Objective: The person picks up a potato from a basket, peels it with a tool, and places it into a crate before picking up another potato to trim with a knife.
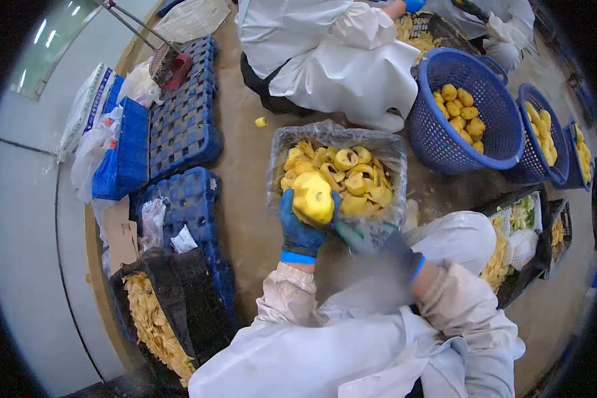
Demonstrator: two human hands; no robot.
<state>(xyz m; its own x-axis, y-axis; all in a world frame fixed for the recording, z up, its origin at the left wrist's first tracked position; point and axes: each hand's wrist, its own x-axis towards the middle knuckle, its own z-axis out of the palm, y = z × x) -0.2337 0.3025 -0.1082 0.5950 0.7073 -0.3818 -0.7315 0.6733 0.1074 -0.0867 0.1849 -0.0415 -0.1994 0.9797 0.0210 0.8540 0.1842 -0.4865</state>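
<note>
A peeled yellow fruit [313, 199] rests in my left hand [300, 229], which wears a blue glove with its fingers wrapped round the fruit's side. Close by on the right is my right hand [377, 240], also gloved and smeared by motion; its fingers and anything in them cannot be made out. Just beyond both hands stands a crate [402, 156] lined with clear plastic. Yellow peels and hollow rind pieces [355, 179] fill it, and the held fruit overlaps its near edge.
Blue baskets [438, 142] of yellow fruit stand at the right. Blue pallets [182, 106] lie left, near a blue box [131, 149]. A black crate [202, 305] of peels is at lower left. Another person in white [351, 66] sits opposite. A small yellow piece [261, 122] lies on the floor.
</note>
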